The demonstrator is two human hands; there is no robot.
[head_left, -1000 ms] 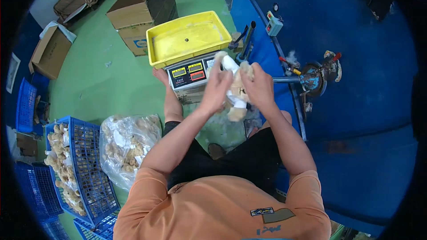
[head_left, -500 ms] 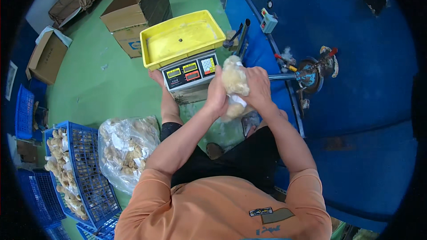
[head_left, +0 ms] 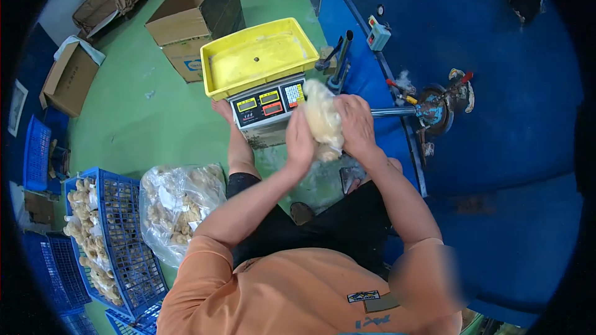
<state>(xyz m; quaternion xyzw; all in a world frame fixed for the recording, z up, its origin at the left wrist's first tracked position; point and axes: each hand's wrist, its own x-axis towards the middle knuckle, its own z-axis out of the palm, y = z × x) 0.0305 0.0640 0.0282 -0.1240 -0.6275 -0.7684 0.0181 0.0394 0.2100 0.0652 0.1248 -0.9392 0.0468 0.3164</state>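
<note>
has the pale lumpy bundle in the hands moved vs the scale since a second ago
Yes. The pale lumpy bundle, pressed between both hands, has come up and left, from below the grey digital scale's right corner to right beside its keypad.

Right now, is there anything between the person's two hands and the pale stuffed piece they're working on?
Nothing visible. The left hand and right hand press directly on either side of the pale stuffed piece, held in the air just in front of the scale with its yellow tray.
</note>
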